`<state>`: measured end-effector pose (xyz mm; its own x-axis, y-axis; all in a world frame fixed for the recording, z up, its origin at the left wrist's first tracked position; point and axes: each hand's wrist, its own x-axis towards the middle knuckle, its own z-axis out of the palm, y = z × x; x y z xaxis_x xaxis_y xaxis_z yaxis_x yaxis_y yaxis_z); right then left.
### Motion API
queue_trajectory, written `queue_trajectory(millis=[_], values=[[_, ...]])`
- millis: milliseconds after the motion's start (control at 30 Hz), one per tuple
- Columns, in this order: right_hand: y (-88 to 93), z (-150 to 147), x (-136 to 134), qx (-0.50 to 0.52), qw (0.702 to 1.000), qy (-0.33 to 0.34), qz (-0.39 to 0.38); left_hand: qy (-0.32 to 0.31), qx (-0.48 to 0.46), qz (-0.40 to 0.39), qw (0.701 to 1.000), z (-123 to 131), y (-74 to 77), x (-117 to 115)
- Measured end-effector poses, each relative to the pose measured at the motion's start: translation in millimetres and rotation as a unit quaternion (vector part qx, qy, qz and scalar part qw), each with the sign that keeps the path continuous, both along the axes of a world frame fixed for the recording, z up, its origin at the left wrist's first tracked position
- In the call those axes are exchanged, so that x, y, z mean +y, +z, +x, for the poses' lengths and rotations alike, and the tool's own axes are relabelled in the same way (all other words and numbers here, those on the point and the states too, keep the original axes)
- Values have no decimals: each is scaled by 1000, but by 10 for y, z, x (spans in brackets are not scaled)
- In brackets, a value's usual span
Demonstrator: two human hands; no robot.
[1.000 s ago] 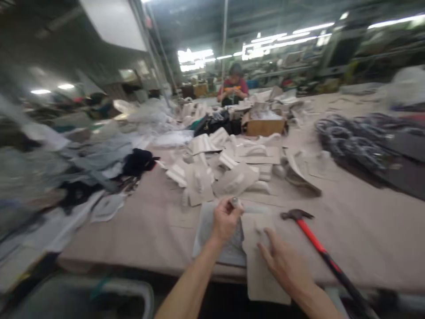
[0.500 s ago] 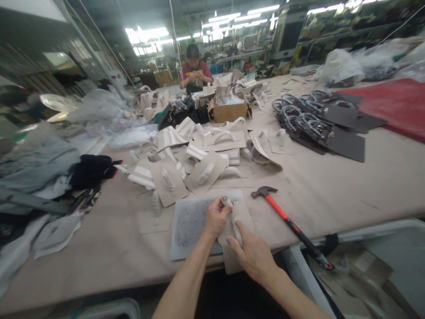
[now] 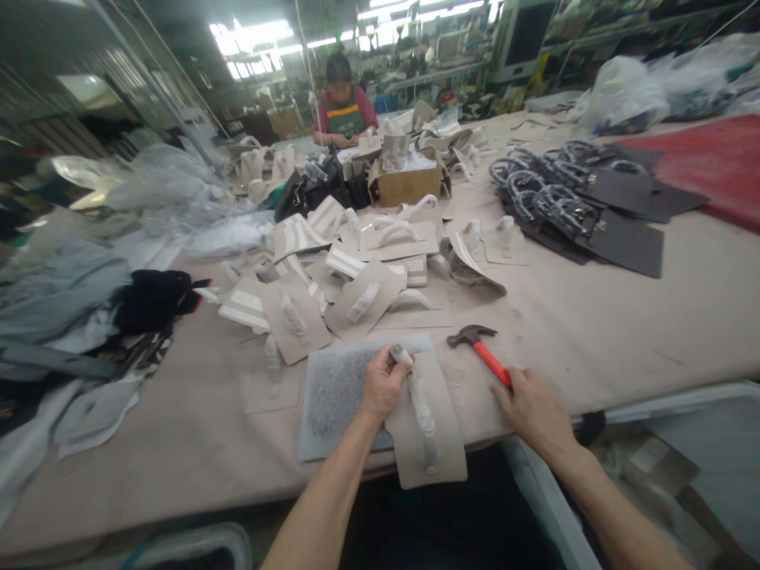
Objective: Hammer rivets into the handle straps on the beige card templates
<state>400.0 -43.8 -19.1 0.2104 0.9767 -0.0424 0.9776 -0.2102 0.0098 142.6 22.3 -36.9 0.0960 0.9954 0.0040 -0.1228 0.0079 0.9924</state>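
My left hand (image 3: 383, 385) is closed around a small metal punch (image 3: 401, 354), held upright at the top end of a beige leather piece (image 3: 442, 443) with a plastic-wrapped handle strap (image 3: 423, 412). That piece lies partly on a grey cutting mat (image 3: 332, 396) at the table's near edge. My right hand (image 3: 534, 408) rests over the red handle of a hammer (image 3: 484, 352), fingers curled round it on the table.
A pile of beige handle pieces (image 3: 356, 277) lies beyond the mat. Dark leather panels with wrapped handles (image 3: 570, 210) sit to the right, a cardboard box (image 3: 407, 186) and a seated person (image 3: 341, 107) farther back. Cloth and plastic bags (image 3: 89, 293) crowd the left.
My right hand left the beige piece and moved right onto the hammer handle. The left hand stays on the punch. The camera shifted slightly.
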Motion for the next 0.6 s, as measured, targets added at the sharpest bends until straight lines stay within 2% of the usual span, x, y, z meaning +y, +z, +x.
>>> queue_trajectory(millis=[133,200,233,267,300,367,400,433,467,500,533,600], values=[[31,28,94,57,997,-30,-49,-1,16,11,1000,9,-17,-7],[95,18,129,143,986,-50,-69,-2,35,19,999,13,-6,-12],[129,1,135,218,971,-65,-77,-3,46,24,999,15,6,-15],[160,-25,132,318,940,-87,-89,-5,60,30,998,17,21,-19],[184,-62,120,435,887,-114,-107,-8,74,38,996,18,39,-25],[215,-161,79,637,737,-180,-137,-11,104,61,993,21,75,-40],[228,-217,53,697,670,-213,-142,-12,120,75,990,22,91,-50],[246,-272,26,727,628,-241,-142,-13,136,90,986,24,104,-60],[275,-323,-1,736,612,-256,-135,-12,151,104,983,26,113,-71],[321,-366,-28,731,621,-258,-121,-11,164,117,979,28,120,-81],[387,-400,-54,716,646,-246,-102,-10,175,126,976,30,124,-90],[571,-443,-101,660,728,-176,-54,-12,181,134,974,33,129,-104]])
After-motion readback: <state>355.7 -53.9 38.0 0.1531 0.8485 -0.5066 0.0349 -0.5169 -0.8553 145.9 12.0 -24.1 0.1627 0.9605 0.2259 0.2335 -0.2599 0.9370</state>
